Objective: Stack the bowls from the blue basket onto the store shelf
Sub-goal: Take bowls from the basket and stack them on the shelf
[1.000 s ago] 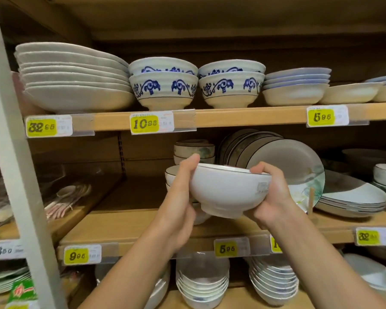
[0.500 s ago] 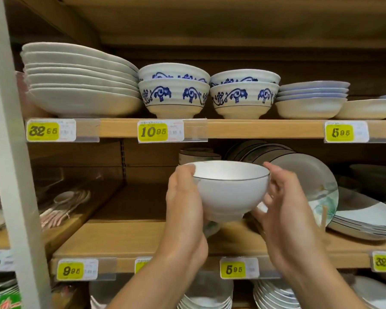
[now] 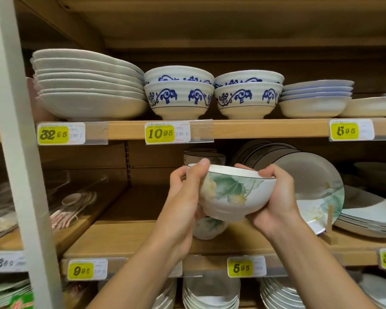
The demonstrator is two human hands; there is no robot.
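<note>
Turned since a moment ago, the bowl [image 3: 234,192] shows a green leaf and pale yellow flowers to the camera where plain white faced before. One bowl is held, between two hands. The left hand [image 3: 183,204] grips its left side, thumb up on the rim, fingers curled round the far wall. The right hand [image 3: 274,201] cups the right side, thumb hooked over the rim. The bowl sits upright, lifted above the front of the middle shelf [image 3: 125,239], a wooden board with three yellow price tags along its edge. Directly below it one matching bowl on the shelf [image 3: 210,228] is partly hidden by the hands. Just right, a row of dark-rimmed plates [image 3: 308,175] leans upright. At the left stands a white post [image 3: 16,152]. Farther up, the upper shelf [image 3: 265,128] carries three more tags. On it stand four blue-patterned bowls in two stacks of two, a left stack [image 3: 178,97] and a right stack [image 3: 245,98], with a pile of wide white dishes [image 3: 87,90] to the left and four shallow bowls [image 3: 316,97] stacked to the right.
</note>
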